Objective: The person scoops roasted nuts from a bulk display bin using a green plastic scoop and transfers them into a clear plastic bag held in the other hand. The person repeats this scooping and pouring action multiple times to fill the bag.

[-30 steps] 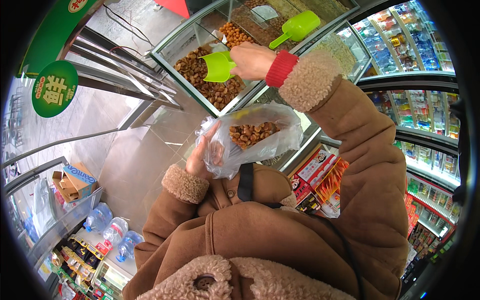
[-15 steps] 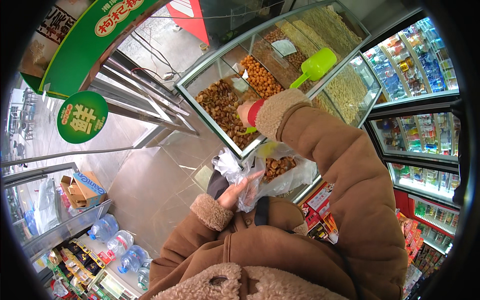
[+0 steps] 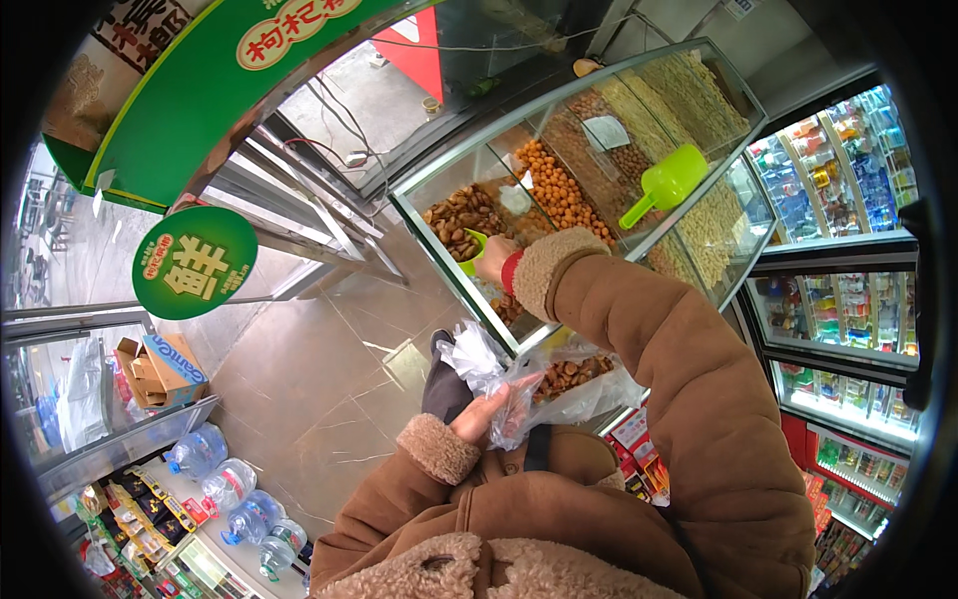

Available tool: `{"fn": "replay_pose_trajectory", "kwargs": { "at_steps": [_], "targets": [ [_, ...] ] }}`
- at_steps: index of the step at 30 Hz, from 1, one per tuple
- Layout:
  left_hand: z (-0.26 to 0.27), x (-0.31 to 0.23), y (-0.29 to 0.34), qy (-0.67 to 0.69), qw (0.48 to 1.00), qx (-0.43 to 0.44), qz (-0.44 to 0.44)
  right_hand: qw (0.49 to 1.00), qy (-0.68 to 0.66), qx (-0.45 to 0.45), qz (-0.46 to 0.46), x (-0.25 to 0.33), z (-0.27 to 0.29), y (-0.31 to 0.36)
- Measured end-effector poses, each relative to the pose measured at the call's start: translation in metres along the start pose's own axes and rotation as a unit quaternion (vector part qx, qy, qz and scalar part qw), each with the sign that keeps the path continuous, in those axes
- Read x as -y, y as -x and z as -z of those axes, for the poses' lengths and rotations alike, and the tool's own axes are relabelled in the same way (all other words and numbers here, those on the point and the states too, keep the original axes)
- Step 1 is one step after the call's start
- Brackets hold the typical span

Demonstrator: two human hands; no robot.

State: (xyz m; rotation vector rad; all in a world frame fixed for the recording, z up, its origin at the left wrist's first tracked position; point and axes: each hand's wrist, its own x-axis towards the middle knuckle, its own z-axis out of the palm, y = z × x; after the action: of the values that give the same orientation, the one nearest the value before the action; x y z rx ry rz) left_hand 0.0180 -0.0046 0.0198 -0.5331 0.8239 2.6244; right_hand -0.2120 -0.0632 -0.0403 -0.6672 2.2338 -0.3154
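Observation:
My right hand (image 3: 494, 262) is closed round the handle of a bright green scoop (image 3: 473, 252), low in the corner compartment of a glass-sided bin. The scoop's blade presses against a heap of brown broad beans (image 3: 464, 215); a few more beans lie near my wrist. My left hand (image 3: 483, 411) grips a clear plastic bag (image 3: 511, 404) just below the bin's near corner. Brown beans (image 3: 571, 377) sit inside this bag, whose mouth is bunched and spread.
Orange round nuts (image 3: 554, 185) fill the neighbouring compartment. A second green scoop (image 3: 667, 185) rests on the glass bin (image 3: 639, 252). Lit drink fridges (image 3: 838, 170) stand to the right. Water bottles (image 3: 228, 486) and an open cardboard box (image 3: 165, 371) are at the left.
My right hand has pushed the scoop away into the beans, so its blade now shows and the beans are heaped toward the far side. My left hand keeps holding the bag.

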Motion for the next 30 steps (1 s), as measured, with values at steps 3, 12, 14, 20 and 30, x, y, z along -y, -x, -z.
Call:
{"fn": "replay_pose_trajectory", "kwargs": {
  "at_steps": [3,12,14,20,30],
  "targets": [
    [0.001,0.000,0.001,0.022,1.000,0.005,0.006,0.999,-0.029,-0.025,-0.003,-0.002,-0.013,-0.009],
    [0.003,-0.001,0.002,0.022,1.000,-0.006,-0.009,0.754,0.590,0.239,0.161,-0.044,-0.075,-0.128],
    [0.006,0.000,0.003,0.028,1.000,-0.006,-0.008,0.601,0.726,0.265,0.203,-0.046,-0.076,-0.129],
    [0.012,0.005,0.000,0.029,1.000,-0.005,0.005,0.936,0.234,0.222,0.141,-0.054,-0.048,-0.085],
    [0.019,0.011,0.001,0.025,1.000,0.003,-0.003,0.985,-0.068,0.137,0.084,-0.061,-0.037,-0.074]
  ]
}}
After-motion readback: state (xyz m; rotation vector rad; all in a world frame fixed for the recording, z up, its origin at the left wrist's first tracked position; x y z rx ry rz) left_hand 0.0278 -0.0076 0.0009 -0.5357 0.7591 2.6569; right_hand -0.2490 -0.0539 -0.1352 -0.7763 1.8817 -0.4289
